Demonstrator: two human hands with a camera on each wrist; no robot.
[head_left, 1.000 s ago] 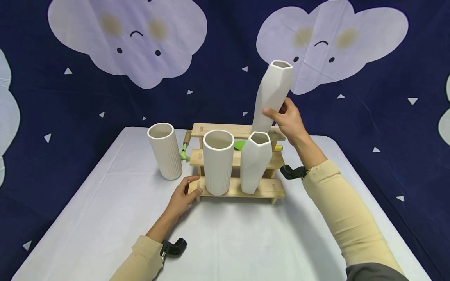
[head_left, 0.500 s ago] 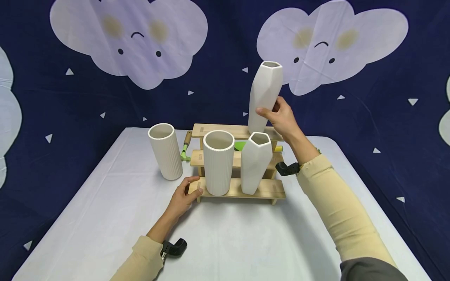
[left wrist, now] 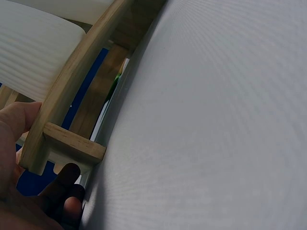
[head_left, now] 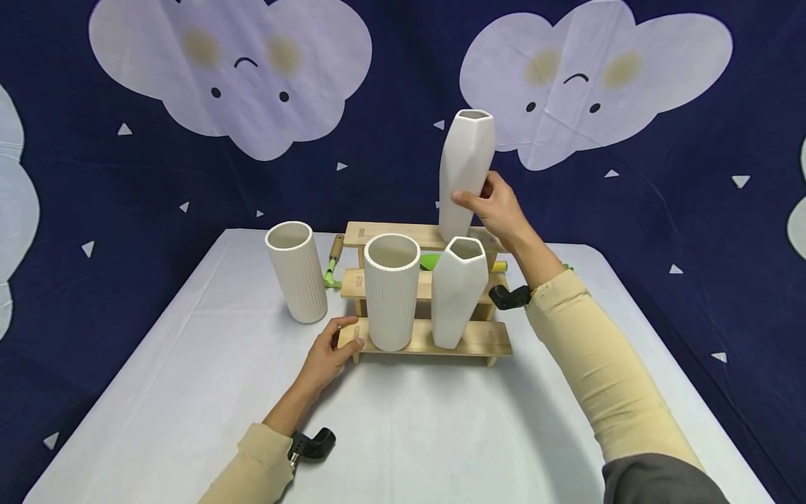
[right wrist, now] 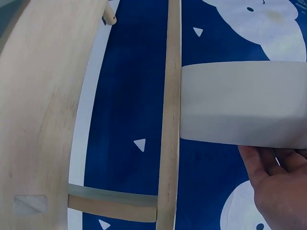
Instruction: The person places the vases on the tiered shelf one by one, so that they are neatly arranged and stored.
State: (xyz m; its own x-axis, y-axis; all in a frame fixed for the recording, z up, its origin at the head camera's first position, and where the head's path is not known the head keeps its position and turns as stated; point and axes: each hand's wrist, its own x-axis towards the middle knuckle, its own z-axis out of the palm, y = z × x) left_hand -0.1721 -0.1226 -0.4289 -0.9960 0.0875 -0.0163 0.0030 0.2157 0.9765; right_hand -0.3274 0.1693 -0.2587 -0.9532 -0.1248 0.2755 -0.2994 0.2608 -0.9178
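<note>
1. Head view: four white vases are showing. Two are ribbed cylinders: one (head_left: 296,271) is standing on the white surface (head_left: 189,392) left of the wooden stepped rack (head_left: 478,339), and the other (head_left: 391,291) is standing on the rack's lowest step. Two are faceted: one (head_left: 457,292) is standing on the lowest step beside the ribbed one, and the tall faceted vase (head_left: 465,175) is sitting with its base at the top step, leaning slightly. The right hand (head_left: 497,210) is grasping this tall vase low on its body. The left hand (head_left: 329,353) is gripping the near left corner of the rack. One green-headed tool (head_left: 331,264) is lying behind the rack.

2. Left wrist view: the left hand (left wrist: 21,158), thumb on top and fingers curled beneath, is pinching the rack's lowest step (left wrist: 72,81); one ribbed vase (left wrist: 33,52) is standing on it.

3. Right wrist view: the right hand (right wrist: 276,187) is holding the tall faceted vase (right wrist: 240,103), whose base is touching one rack slat (right wrist: 170,120).
</note>
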